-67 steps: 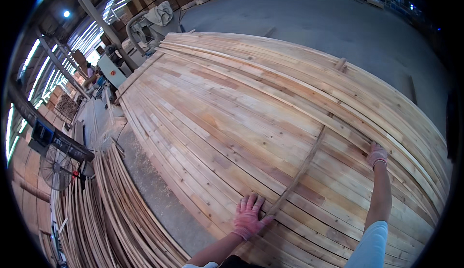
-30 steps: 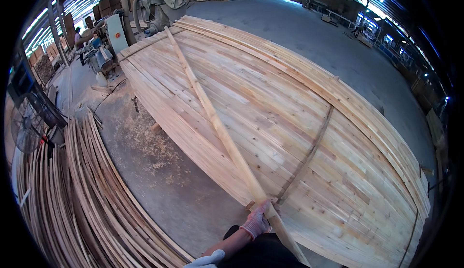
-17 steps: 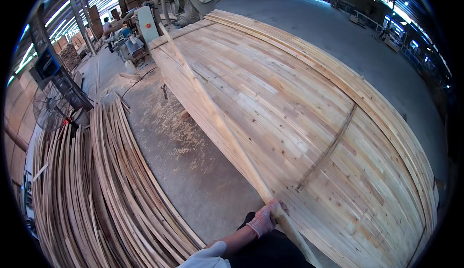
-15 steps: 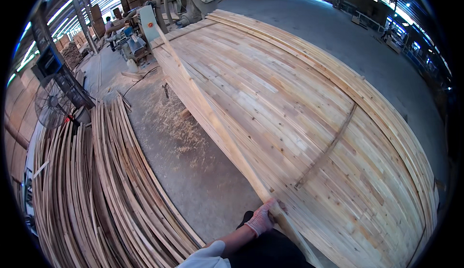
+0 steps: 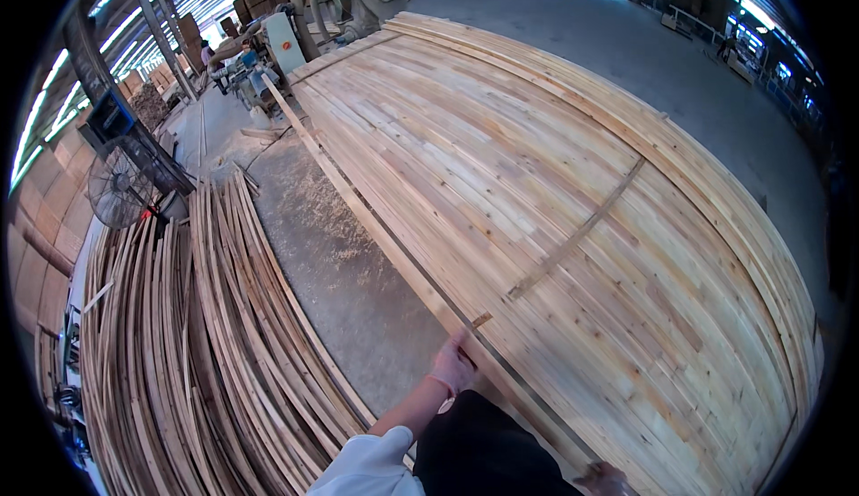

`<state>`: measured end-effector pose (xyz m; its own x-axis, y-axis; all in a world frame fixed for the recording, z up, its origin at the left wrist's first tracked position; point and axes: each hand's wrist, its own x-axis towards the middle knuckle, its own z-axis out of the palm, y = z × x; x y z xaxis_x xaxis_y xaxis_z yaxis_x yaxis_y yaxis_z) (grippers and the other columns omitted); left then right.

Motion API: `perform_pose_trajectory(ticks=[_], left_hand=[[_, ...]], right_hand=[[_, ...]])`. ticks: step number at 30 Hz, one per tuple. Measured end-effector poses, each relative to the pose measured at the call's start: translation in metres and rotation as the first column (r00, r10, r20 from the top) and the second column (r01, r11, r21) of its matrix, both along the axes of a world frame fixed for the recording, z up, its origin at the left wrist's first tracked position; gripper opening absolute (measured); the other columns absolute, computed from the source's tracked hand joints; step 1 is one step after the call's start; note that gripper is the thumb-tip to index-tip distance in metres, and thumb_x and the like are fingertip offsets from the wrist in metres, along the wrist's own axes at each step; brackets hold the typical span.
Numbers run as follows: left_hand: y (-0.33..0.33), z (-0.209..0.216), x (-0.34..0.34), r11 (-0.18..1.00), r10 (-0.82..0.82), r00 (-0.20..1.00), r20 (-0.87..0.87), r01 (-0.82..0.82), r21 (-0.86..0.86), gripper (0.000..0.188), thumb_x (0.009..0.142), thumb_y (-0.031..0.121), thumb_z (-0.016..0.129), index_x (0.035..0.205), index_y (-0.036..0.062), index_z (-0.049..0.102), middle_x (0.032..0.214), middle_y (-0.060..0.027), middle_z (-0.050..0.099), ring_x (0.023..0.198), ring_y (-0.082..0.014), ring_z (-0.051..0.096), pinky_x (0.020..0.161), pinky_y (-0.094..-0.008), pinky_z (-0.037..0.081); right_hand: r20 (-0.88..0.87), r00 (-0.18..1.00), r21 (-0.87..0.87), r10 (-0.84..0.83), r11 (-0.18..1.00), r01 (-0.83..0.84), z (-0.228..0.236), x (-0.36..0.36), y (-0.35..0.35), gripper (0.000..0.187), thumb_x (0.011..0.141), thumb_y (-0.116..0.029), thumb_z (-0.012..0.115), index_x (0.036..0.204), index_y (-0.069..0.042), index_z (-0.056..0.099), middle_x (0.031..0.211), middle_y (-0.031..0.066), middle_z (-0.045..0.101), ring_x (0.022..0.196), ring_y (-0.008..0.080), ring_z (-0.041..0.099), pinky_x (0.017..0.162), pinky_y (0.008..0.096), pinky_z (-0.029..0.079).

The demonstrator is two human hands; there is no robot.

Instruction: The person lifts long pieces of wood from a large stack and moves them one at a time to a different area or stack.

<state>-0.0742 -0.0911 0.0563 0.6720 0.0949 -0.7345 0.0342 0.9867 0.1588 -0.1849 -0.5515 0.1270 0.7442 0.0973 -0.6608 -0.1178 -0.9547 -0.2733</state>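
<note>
A long, narrow wooden strip runs from the far left toward me, beside the left edge of a broad bed of pale boards. A dark gap separates the strip from these boards. My left hand, in a pinkish work glove, is closed on the strip near a small brown piece at the bed's edge. Low in the picture, my right hand has its fingers curled at the strip's near part. The picture's lower rim cuts off some of that hand.
Bundled thin strips lie on the floor at my left, with sawdust between them and the bed. Beyond stand a fan, a machine with a pale control panel and a distant person.
The strip has swung left, from lying across the bed's edge to running alongside it. My left hand has moved left and slightly up with it. My right hand now shows at the lower rim.
</note>
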Motion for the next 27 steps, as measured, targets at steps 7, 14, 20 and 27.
perform_pose_trajectory(ticks=[7,14,20,27], left_hand=[[-0.102,-0.008,-0.074,0.675,-0.688,0.716,0.115,0.690,-0.262,0.047,0.090,0.027,0.068,0.128,0.0025,0.055,0.129,-0.0159,0.058,0.126,-0.0327,0.050,0.110,-0.0498,0.035],[-0.010,0.056,-0.029,0.777,-0.558,0.829,0.043,0.503,0.379,0.040,0.094,0.031,0.064,0.119,0.0009,0.057,0.118,-0.0145,0.065,0.107,-0.0289,0.065,0.098,-0.0469,0.052],[0.096,0.126,0.045,0.812,-0.101,0.993,0.062,0.046,0.582,0.041,0.096,0.033,0.061,0.120,0.0009,0.057,0.111,-0.0122,0.068,0.097,-0.0258,0.069,0.085,-0.0434,0.059],[0.217,0.102,0.135,0.714,0.109,0.994,-0.016,-0.067,0.697,0.051,0.094,0.038,0.060,0.129,0.0013,0.052,0.118,-0.0127,0.065,0.104,-0.0272,0.065,0.089,-0.0456,0.054]], right_hand=[[0.210,0.978,0.402,-0.015,0.913,-0.073,0.001,0.056,0.136,0.062,0.074,-0.052,0.076,0.121,-0.014,0.061,0.105,0.0123,0.070,0.098,0.0321,0.067,0.084,0.0420,0.053],[0.209,0.967,0.351,-0.144,0.934,0.063,0.068,0.049,0.022,0.039,0.089,-0.038,0.065,0.111,-0.006,0.068,0.086,0.0087,0.072,0.082,0.0162,0.069,0.077,0.0319,0.054],[0.006,0.914,-0.183,-0.407,0.898,0.401,0.150,-0.022,-0.110,0.060,0.096,-0.054,0.048,0.107,0.001,0.070,0.096,0.0183,0.072,0.090,0.0287,0.069,0.085,0.0377,0.051],[0.513,0.785,-0.002,-0.347,0.914,0.406,0.168,0.006,0.041,0.056,0.099,-0.048,0.048,0.080,-0.001,0.070,0.066,0.0176,0.064,0.064,0.0327,0.063,0.063,0.0439,0.048]])
